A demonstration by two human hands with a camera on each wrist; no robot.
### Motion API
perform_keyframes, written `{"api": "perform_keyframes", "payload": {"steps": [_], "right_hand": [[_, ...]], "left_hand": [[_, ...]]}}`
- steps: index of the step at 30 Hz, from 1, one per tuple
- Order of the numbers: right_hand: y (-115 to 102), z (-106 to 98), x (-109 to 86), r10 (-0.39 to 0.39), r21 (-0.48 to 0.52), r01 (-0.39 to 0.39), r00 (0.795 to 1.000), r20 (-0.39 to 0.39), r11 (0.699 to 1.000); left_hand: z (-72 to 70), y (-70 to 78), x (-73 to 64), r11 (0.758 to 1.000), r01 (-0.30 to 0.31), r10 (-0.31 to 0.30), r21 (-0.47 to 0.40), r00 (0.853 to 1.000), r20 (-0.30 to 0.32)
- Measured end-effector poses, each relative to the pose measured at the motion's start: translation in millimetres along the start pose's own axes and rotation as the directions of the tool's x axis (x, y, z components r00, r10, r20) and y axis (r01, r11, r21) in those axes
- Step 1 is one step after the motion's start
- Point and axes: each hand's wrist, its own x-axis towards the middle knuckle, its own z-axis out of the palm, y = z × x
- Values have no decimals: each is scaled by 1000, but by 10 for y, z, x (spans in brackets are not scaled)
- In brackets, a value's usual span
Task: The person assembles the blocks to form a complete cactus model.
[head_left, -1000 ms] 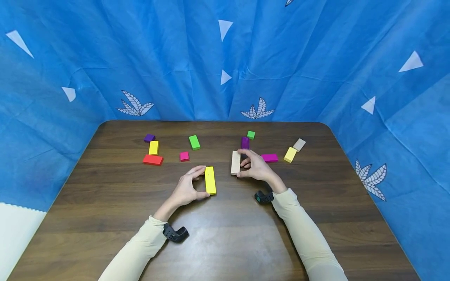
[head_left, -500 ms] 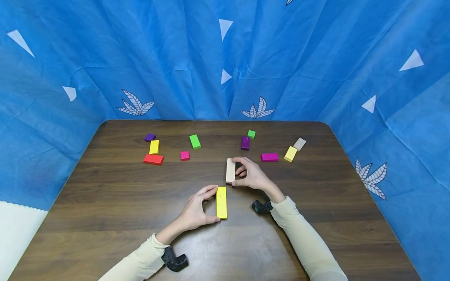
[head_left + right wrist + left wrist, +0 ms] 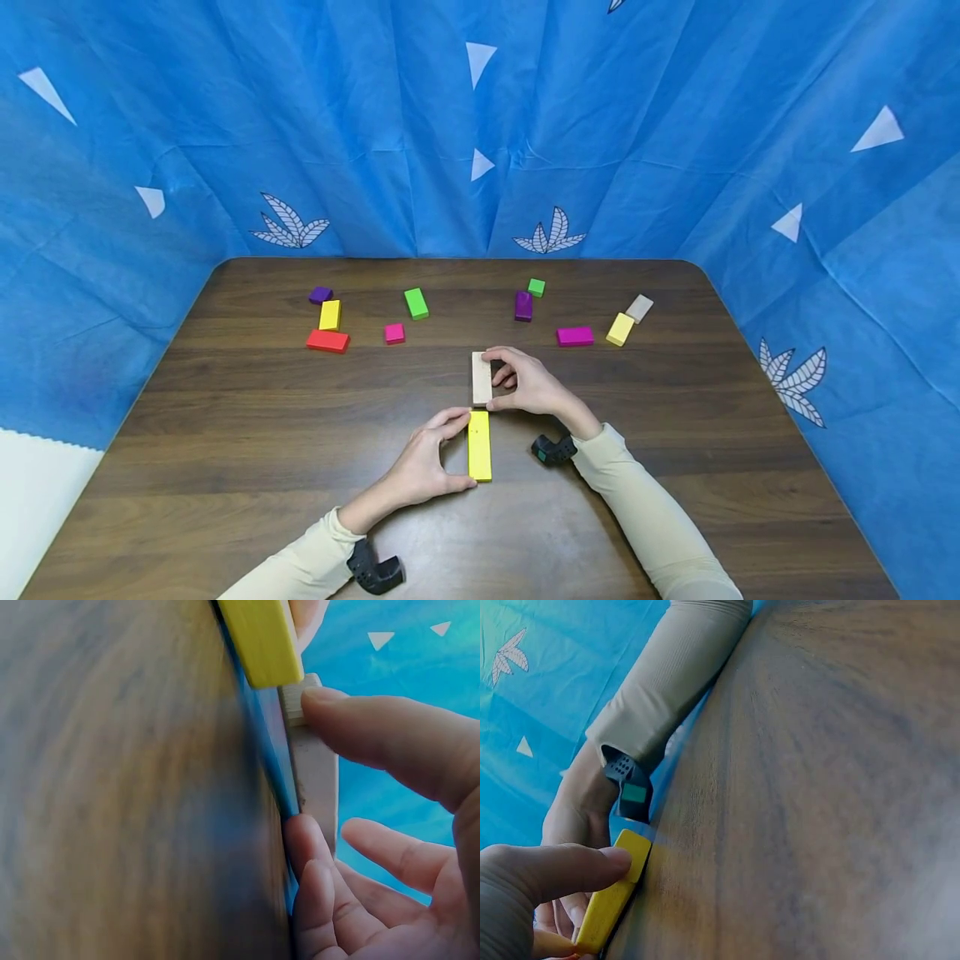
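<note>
My left hand (image 3: 422, 468) pinches a long yellow block (image 3: 480, 447) between thumb and fingers at its two ends, near the middle of the table. Just beyond it, my right hand (image 3: 534, 386) holds a pale wooden block (image 3: 482, 379) the same way. The two blocks stand end to end in the head view, nearly in line, the pale one slightly left. Whether their ends touch cannot be told. The left wrist view has the thumb on the near end of the yellow block (image 3: 609, 911). In the right wrist view, the thumb presses the pale block's end (image 3: 315, 769) beside the yellow one.
On the wooden table (image 3: 247, 433), a red block (image 3: 327, 341), a small yellow block (image 3: 330, 315) and a purple one (image 3: 320, 295) lie back left. Green (image 3: 416, 303) and pink (image 3: 394, 334) blocks lie nearer the centre. Several more, including a magenta block (image 3: 575, 337), lie back right.
The left hand has brought the yellow block right and nearer the person. The right hand has moved the pale block left and nearer, so the two now line up end to end.
</note>
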Motion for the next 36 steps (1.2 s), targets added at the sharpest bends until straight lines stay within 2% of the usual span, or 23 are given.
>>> {"api": "perform_keyframes", "payload": {"steps": [9,16,22,36], "right_hand": [[6,13,-13,-35,-68,38,999,37,997],[28,-18,-4,-50,-23,52,997,56,998],[50,-19,-6,-71,-26,72,996,62,997],[42,14,-7,-57,-13,58,997,42,998]], "left_hand": [[11,-23,-4,1000,6,-6,-11,1000,18],[7,-44,22,1000,6,-5,-6,999,35],[8,-50,22,1000,-1,1,-4,999,32],[17,-53,14,1000,-15,15,10,1000,25]]}}
